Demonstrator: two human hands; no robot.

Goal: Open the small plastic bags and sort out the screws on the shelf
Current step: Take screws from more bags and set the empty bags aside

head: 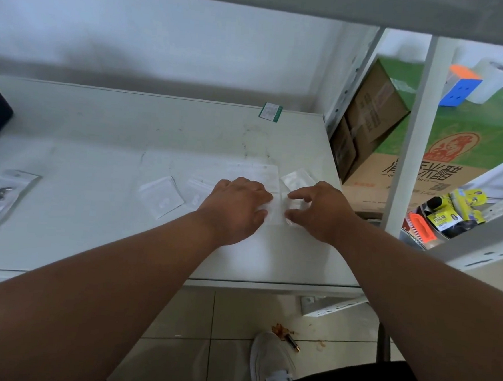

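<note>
Bag [278, 210], small and clear, is seen flat on the white shelf [99, 138], near its right front part, between the two hands. It is pressed down at its left side by the left hand [237, 210], palm down with fingers bent over the plastic. Its right end is pinched by the right hand [320, 213] between thumb and forefinger; whether any screws are inside cannot be told.

More small bags are noted close by: one [297, 178] just behind the right hand, one [198, 191] partly under the left wrist, and one [162, 196] further left. A sheet of paper [257, 173] is seen behind the left hand. Well apart, at the left edge, a larger bag [3, 193] with dark screws is recorded. A green-edged card [270, 112] is seen at the back of the shelf. Cardboard boxes [375, 109] and a coloured cube [460, 86] are noted on the neighbouring rack.
</note>
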